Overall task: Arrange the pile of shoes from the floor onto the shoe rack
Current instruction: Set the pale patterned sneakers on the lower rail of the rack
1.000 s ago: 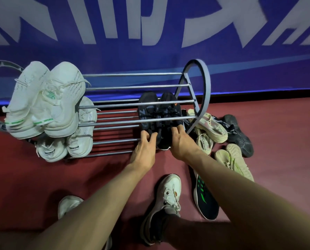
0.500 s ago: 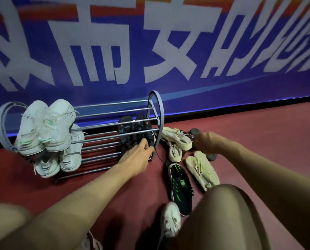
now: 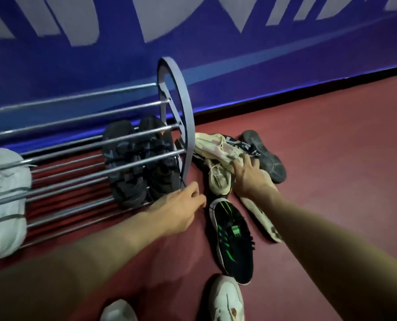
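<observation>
The right hand (image 3: 250, 176) reaches into the pile of shoes (image 3: 229, 158) on the red floor (image 3: 331, 181), its fingers (image 3: 247, 162) spread apart and laid straight across a cream shoe (image 3: 216, 144) that lies tipped against the grey end hoop of the shoe rack (image 3: 181, 107); nothing is gripped. Just under those fingers a second cream shoe (image 3: 219, 181) points toward the camera, and beyond their tips a dark grey shoe (image 3: 264, 154) lies on its side with a black-and-white shoe partly hidden between it and the cream one. Below the right wrist a pale shoe (image 3: 260, 216) lies sole-up, and beside it, between the two forearms, sits a black shoe with green stripes (image 3: 233, 239). The left hand (image 3: 179, 209) hovers near the rack's front corner, its fingers loosely curled and holding nothing that can be made out. Just past those fingers a pair of black shoes (image 3: 137, 161) rests on the rack's lower rails, toes toward the camera. Far left of both hands, blurred white shoes (image 3: 4, 200) sit on the rack. Behind stands a blue wall banner (image 3: 239, 54) with white lettering. The person's own white shoes (image 3: 227, 300) show at the bottom edge.
</observation>
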Available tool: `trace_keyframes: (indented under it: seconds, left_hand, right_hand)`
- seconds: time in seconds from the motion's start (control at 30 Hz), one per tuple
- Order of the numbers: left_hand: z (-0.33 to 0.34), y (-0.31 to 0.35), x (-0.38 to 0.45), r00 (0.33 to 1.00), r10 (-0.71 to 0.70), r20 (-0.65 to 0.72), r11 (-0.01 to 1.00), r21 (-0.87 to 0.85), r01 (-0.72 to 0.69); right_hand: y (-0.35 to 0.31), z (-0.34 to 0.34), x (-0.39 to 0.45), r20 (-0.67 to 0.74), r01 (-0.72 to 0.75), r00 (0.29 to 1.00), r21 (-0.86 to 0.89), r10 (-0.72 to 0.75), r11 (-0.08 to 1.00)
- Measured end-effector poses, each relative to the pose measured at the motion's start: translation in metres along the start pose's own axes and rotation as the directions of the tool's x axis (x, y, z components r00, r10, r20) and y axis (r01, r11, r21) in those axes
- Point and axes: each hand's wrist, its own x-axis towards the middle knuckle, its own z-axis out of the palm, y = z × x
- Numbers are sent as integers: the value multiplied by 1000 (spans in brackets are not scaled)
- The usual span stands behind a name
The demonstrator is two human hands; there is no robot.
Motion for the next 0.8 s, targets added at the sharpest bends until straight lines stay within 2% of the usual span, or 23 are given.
trace_keyframes:
  seconds: [0.07,0.17,0.23,0.33,0.4,0.47,0.53,0.63,0.67,0.8]
  left_hand:
    - [27,-5,-1,999,3,-51,998,-65,-6]
    - [59,-4,-9,993,5,-121,995,-102,-17]
    - [74,-2,-14,986,16,-165,991,-128,-37]
    - [92,-6,-18,969,-48,-243,981,-194,0]
    - [105,-3,-20,958,-102,-268,966,-257,31]
    - [107,3,-10,968,-61,-243,976,-218,7]
    - [101,5,14,958,-100,-269,973,-229,37]
    - [91,7,61,947,-115,-301,978,-200,55]
    - [90,7,76,947,-123,-295,981,-179,72]
    - [93,5,133,942,-236,-240,971,-97,219]
  right_hand:
    - [-3,17,20,-16,16,1000,9,-16,1000]
    - [-3,44,45,9,52,999,-121,-51,991]
    - [-2,58,55,8,19,1000,-187,-18,982]
    - [-4,73,55,-95,-16,995,-255,-9,967]
    - [-6,76,48,-127,68,987,-200,-95,977]
    - [5,72,45,-178,128,973,-113,-146,985]
    - [22,68,50,-165,152,973,-65,-161,986]
    - [50,76,56,-115,268,951,-160,-287,950]
    - [57,82,57,-147,302,935,-150,-324,941]
    - [73,103,56,-316,307,910,75,-269,949]
